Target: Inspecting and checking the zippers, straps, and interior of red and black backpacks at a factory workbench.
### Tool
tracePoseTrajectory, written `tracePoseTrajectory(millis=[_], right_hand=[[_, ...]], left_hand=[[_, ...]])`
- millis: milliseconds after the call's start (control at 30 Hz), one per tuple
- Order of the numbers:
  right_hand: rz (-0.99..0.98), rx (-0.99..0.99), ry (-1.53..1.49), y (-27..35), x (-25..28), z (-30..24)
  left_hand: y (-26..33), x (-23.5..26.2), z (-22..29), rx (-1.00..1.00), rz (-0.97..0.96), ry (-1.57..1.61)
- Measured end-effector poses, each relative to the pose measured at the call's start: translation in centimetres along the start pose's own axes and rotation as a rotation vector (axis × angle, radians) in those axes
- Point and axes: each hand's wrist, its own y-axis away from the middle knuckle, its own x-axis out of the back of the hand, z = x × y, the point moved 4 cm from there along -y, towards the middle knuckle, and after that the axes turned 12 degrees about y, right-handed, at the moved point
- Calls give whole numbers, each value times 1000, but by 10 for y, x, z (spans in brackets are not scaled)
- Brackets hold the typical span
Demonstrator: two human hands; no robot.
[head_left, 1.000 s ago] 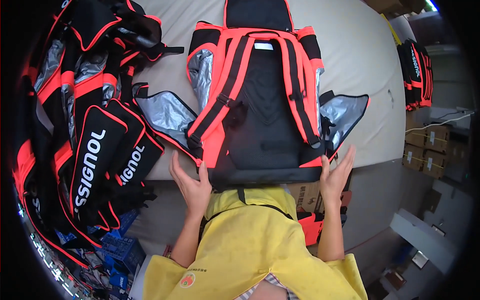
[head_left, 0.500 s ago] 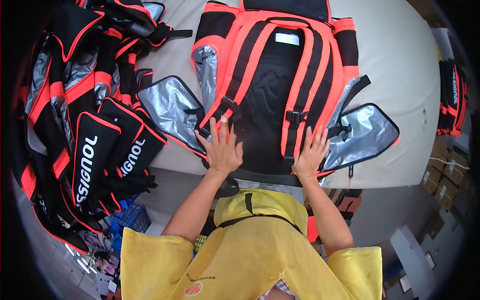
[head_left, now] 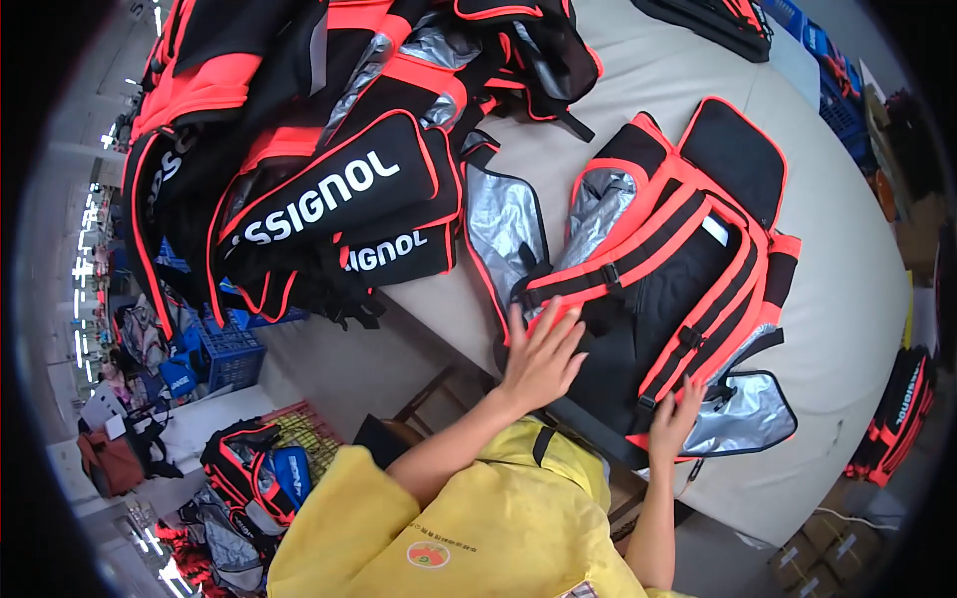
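A black and neon-coral backpack (head_left: 653, 299) lies on the pale covered table with its shoulder straps facing up. My left hand (head_left: 540, 361) rests at its lower left edge, near the end of the left strap (head_left: 588, 284). The fingers of that hand are stretched out, and nothing shows in them. At the lower end of the right strap (head_left: 713, 339) is my right hand (head_left: 675, 424), fingers extended over the bag's edge. Silver-lined side flaps spread out on both sides, a left flap (head_left: 508, 214) and a right flap (head_left: 746, 419). The black top flap (head_left: 740, 159) points away from me.
Similar bags form a large pile (head_left: 329, 194) on the left of the table (head_left: 847, 249). Black folded pieces (head_left: 718, 25) lie at the far edge. A blue crate (head_left: 234, 349) and more bags stand below on the left. On the right are a coral-edged bag (head_left: 894, 414) and cardboard boxes (head_left: 819, 558).
The view has swung left, so the backpack appears tilted and further right, and more of the pile shows. Both hands remain at the bag's lower end.
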Motion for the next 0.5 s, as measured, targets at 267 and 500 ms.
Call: tracePoseTrajectory(millis=[267,500], right_hand=[[4,452,-56,-63,96,-219],[-406,925,321,-94,-4,-324]], left_hand=[[13,46,-146,973,360,705],[-14,41,-183,815,249,583]])
